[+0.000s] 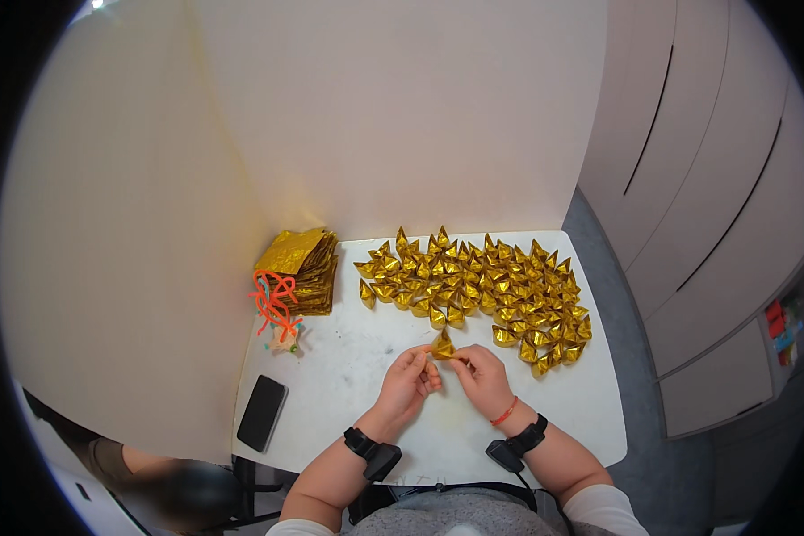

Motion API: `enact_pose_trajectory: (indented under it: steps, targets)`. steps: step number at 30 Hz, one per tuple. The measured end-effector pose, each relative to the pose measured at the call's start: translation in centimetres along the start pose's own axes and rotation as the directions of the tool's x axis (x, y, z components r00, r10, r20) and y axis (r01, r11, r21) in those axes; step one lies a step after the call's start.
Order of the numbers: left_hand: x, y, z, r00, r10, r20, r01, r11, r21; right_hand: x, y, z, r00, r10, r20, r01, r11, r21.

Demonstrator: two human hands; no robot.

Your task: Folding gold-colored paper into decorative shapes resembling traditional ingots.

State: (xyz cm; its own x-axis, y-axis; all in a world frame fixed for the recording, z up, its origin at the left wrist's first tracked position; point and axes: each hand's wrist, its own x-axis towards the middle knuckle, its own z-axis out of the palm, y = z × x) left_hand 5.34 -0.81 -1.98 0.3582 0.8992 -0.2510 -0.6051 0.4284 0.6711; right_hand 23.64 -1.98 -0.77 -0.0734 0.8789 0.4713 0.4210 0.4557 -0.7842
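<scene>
- Head view: a cluster of gold foil ingots point(509, 299), boat-shaped with pointed tips and shiny creased sides, covers the far right of a white, round-cornered surface point(330, 384).
- Small coloured packages point(783, 330) lie far to the right of the cluster; any print on them is too small to read.
- Just on the near side of the cluster is a held foil ingot point(443, 347), its peak standing up.
- The left hand point(407, 382) pinches its left end between thumb and forefinger, other fingers curled; the right hand point(482, 380) pinches its right end.
- Left of the cluster stands a thick stack of square, wrinkled gold foil sheets point(293, 254), with fuzzy orange-red strands point(279, 308) against it.
- Left of the cluster and nearer the person lies a smooth black phone point(263, 413), rectangular with rounded corners.
- Behind the cluster rises a plain, pale panel point(420, 116).
</scene>
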Motion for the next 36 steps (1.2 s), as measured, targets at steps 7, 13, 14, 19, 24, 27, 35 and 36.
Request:
enact_pose_trajectory:
  steps: [7, 13, 14, 19, 24, 27, 35, 36]
  targets:
    - [-0.1, 0.5, -0.1, 0.994, 0.076, -0.077, -0.069, 0.994, 0.086, 1.6, -1.1, -2.5, 0.978, -0.184, -0.095, 0.102, 0.828, -0.551]
    - [0.0, 2.0, -0.6, 0.973, 0.192, -0.125, -0.157, 0.957, 0.244, 2.2, -0.3, -2.2, 0.988, -0.152, -0.018, 0.087, 0.657, -0.749]
    - [0.2, 2.6, -0.5, 0.966, 0.217, -0.139, -0.165, 0.935, 0.314, 2.4, 0.1, -2.1, 0.985, -0.172, -0.016, 0.096, 0.620, -0.779]
    - [1.0, 5.4, -2.3, 0.931, 0.353, -0.091, -0.263, 0.823, 0.504, 3.6, 1.7, -2.2, 0.979, -0.203, 0.006, 0.127, 0.588, -0.799]
    - [3.7, 10.4, -6.7, 0.625, 0.777, 0.070, -0.271, 0.133, 0.953, 4.0, -0.8, -2.0, 0.979, -0.198, -0.039, 0.103, 0.656, -0.747]
    - [4.8, 15.7, -7.8, 0.400, 0.892, 0.210, -0.132, -0.170, 0.976, 2.7, -2.3, -2.1, 0.962, -0.273, 0.011, 0.210, 0.715, -0.667]
    - [7.1, 21.9, -9.5, 0.354, 0.865, 0.355, 0.336, -0.472, 0.815, 0.3, -2.7, -0.8, 0.928, -0.359, 0.096, 0.367, 0.846, -0.387]
    - [7.4, 22.1, -9.7, 0.443, 0.848, 0.291, 0.428, -0.485, 0.763, 0.3, -2.5, -0.8, 0.928, -0.362, 0.088, 0.368, 0.857, -0.361]
